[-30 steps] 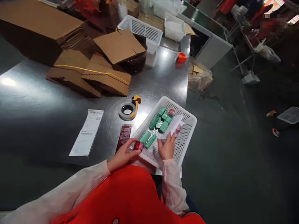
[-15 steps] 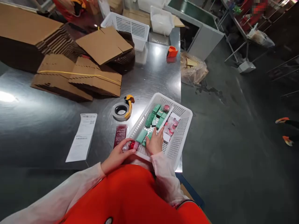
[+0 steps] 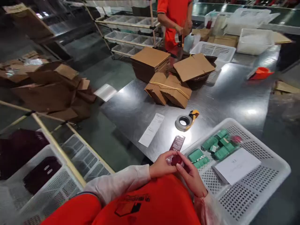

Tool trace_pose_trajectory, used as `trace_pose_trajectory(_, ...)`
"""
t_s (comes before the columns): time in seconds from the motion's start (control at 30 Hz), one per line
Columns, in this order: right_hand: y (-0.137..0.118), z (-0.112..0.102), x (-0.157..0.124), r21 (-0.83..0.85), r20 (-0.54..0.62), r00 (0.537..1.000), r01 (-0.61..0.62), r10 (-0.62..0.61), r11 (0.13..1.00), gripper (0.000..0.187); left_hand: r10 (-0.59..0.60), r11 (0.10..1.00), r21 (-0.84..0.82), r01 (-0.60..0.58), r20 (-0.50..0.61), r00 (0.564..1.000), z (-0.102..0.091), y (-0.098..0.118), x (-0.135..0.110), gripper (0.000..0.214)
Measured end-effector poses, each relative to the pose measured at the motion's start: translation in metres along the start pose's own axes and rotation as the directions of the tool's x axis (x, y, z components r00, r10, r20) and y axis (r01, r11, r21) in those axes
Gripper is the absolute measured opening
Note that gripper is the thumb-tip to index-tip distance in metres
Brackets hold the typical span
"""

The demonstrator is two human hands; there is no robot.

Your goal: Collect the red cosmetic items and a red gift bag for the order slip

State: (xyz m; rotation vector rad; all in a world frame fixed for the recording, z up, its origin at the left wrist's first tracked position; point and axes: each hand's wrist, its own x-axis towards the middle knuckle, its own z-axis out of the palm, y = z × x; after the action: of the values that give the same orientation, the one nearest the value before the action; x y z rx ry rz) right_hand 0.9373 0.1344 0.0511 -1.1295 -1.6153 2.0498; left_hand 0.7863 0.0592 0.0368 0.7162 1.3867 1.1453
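In front of my waist, my left hand and my right hand are closed together around a small dark red round container with see-through wrap about it. The fingers of both hands touch it. To the right, a white perforated basket holds several small green boxes, a wrapped red round item and a flat white box or card. A dark red printed packet lies on the table just beyond my hands.
A tape dispenser and a white printed slip lie on the metal table. Bundled cardboard and an orange tool are farther back. A person stands behind the table. Racks with bins stand beyond; loose cartons are left.
My view has swung left. My right hand has left the basket and joined my left hand at the red container. A plain white face now shows where the pink-and-white package lay.
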Motion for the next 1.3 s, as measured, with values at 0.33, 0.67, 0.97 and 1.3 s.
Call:
trace_pose_trajectory(0.33,0.0,0.056,0.044,0.353,-0.024,0.933,-0.327,0.358,0.877,0.059,0.058,0.969,0.246,-0.01,-0.189,0.98,-0.103,-0.023,-0.008,0.042)
trace_pose_trajectory(0.67,0.008,0.132,0.086,0.636,-0.017,0.889,-0.344,0.458,0.691,0.051,0.078,0.884,0.466,0.032,-0.213,0.974,-0.208,-0.044,0.023,0.033)
trace_pose_trajectory(0.97,0.027,0.158,0.121,0.734,-0.004,0.884,-0.315,0.468,0.602,0.048,0.306,0.719,0.646,-0.257,0.038,0.951,-0.249,-0.079,0.052,0.038)
trace_pose_trajectory(1.3,0.062,0.172,0.144,0.807,-0.009,0.894,-0.258,0.448,0.532,0.043,0.328,0.132,0.935,-0.33,0.273,0.904,-0.294,-0.078,0.128,0.036)
